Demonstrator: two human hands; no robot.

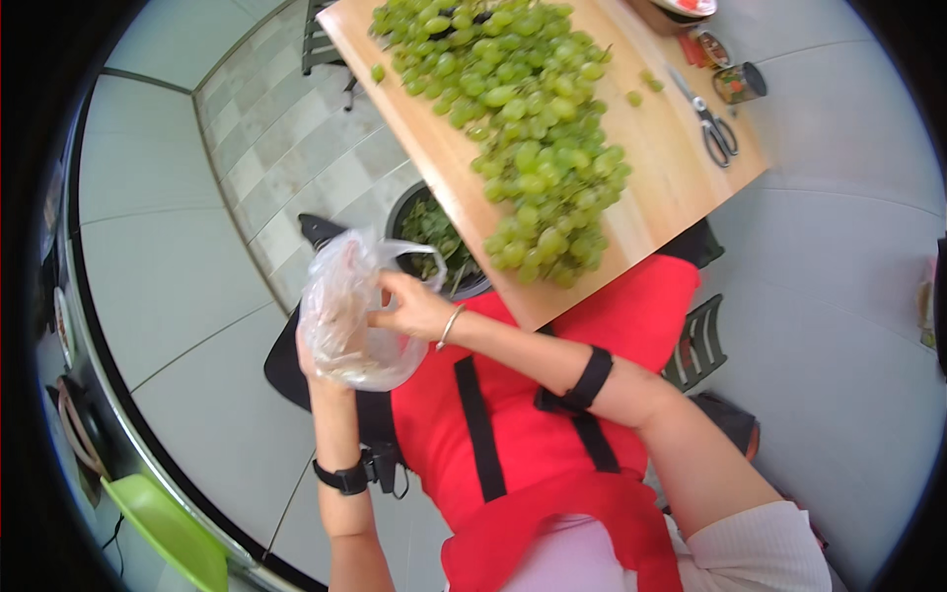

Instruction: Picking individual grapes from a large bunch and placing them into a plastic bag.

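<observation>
A clear plastic bag (362, 348) is over my left hand (333, 311), whose fingers show only dimly through the film, so its grip cannot be told. On the bag's right side, the thumb and fingers of my right hand (414, 305) pinch the film. One loop handle of the bag sticks out above that hand. A large heap of green grapes (533, 148) covers much of the wooden table (666, 196) ahead of me, with a few dark grapes (442, 24) at its far end. Several loose grapes (634, 98) lie beside the heap.
Black-handled scissors (716, 133) and a jar with a dark lid (738, 83) are at the table's right. A dark bucket (396, 214) holding green stems and leaves stands on the floor by the table's left edge. A green plastic container (166, 529) is at lower left.
</observation>
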